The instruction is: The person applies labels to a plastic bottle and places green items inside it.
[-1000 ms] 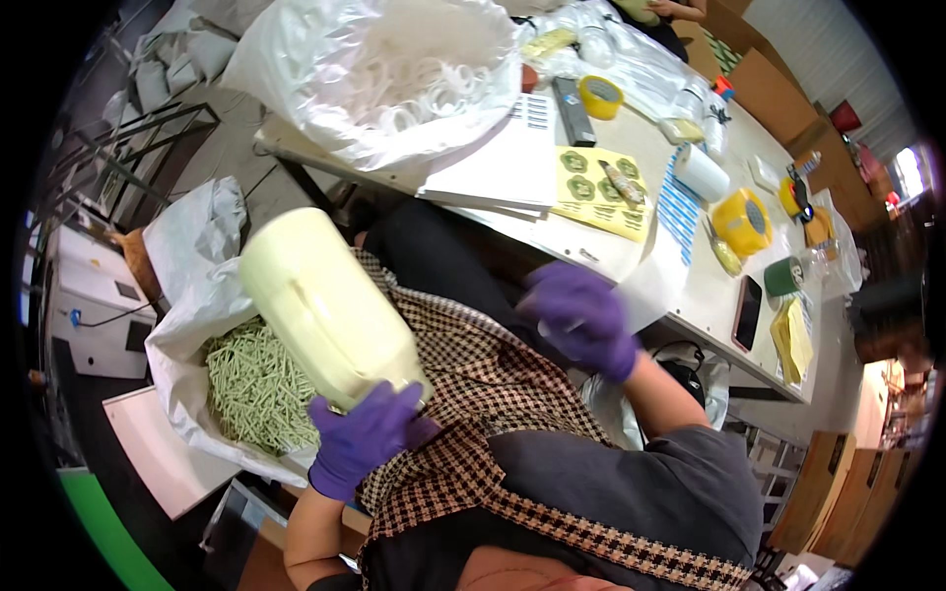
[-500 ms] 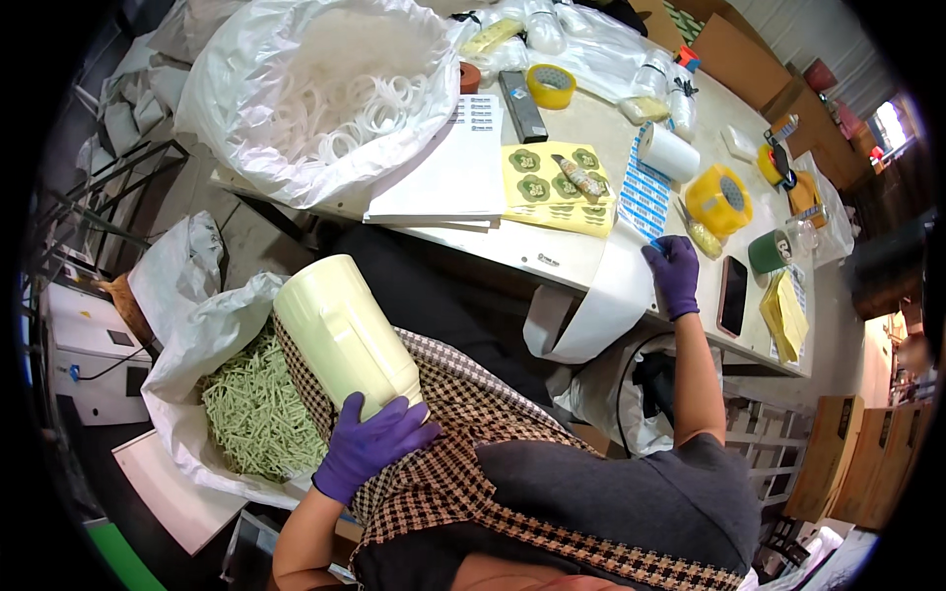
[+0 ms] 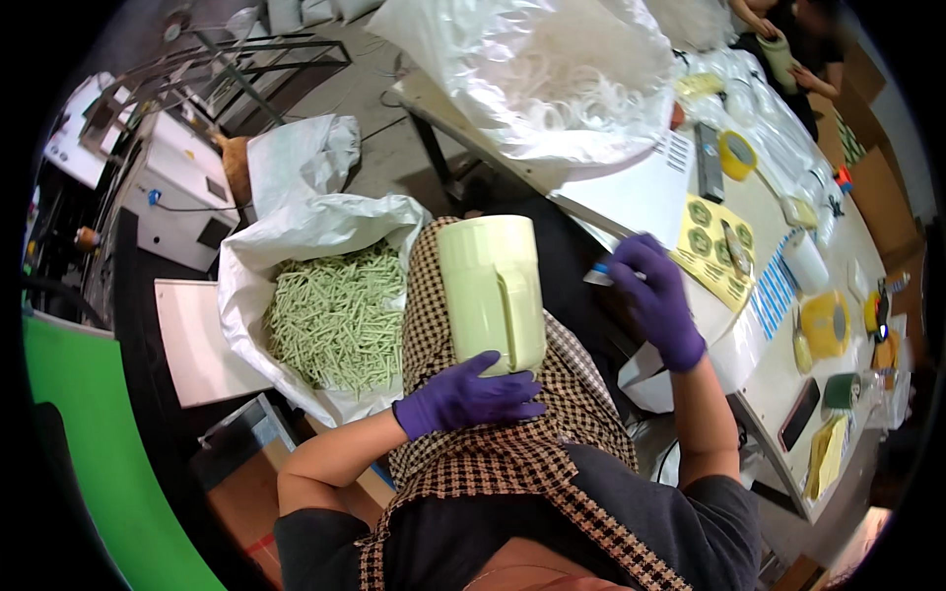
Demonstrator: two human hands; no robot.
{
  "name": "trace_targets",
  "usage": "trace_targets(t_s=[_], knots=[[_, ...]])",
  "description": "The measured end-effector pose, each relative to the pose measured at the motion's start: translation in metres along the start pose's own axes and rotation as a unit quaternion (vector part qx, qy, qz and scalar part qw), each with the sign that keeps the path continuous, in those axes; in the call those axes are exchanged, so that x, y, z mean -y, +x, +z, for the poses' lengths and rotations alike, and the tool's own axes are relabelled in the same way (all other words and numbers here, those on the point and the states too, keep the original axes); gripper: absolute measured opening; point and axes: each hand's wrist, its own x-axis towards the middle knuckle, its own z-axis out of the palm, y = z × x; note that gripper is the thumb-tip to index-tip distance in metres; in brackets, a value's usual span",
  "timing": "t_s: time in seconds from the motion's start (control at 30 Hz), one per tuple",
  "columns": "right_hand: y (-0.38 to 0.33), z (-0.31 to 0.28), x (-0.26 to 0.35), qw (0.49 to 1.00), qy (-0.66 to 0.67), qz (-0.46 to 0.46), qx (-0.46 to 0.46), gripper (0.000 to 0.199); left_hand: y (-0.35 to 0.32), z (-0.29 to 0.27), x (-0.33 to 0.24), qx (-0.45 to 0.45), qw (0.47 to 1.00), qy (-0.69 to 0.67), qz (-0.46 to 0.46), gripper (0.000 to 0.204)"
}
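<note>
A pale yellow jug (image 3: 475,286) with a long side handle rests upright in the picture on the checked apron (image 3: 596,399) over my lap. My left hand (image 3: 468,399), in a purple glove, holds the jug's near end, fingers laid across it. To the right of the jug, in front of the table's edge, my purple-gloved right hand (image 3: 655,305) pinches a small blue-and-white sticker (image 3: 597,276). A gap separates the sticker from the jug. Blue-and-white sticker backing (image 3: 772,298) lies on the table beyond that hand.
At my left stands a white sack (image 3: 246,286) of green sticks (image 3: 335,315). The table (image 3: 769,419) bears a bag of white rings (image 3: 567,84), paper sheets (image 3: 631,187), tape rolls (image 3: 826,323) and a phone (image 3: 799,415). Another person's hands (image 3: 803,79) hold something pale at far right.
My right hand has moved left from the table toward the jug with the sticker. The jug has turned more upright in the picture, its handle now facing up. The view has swung left.
</note>
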Motion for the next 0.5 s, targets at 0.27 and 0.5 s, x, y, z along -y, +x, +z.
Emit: trace_targets(t_s=[0.27, 0.5], knots=[[0.077, 0.077, -0.011, 0.979, 0.061, 0.072, 0.181, 0.021, 0.003, -0.009, -0.007, -0.018, 0.999, 0.036, -0.013, 0.054], [0.089, 0.082, -0.018, 0.977, 0.015, 0.091, 0.192, 0.021, 0.0, 0.001, -0.004, -0.01, 1.0, -0.007, 0.002, 0.057]])
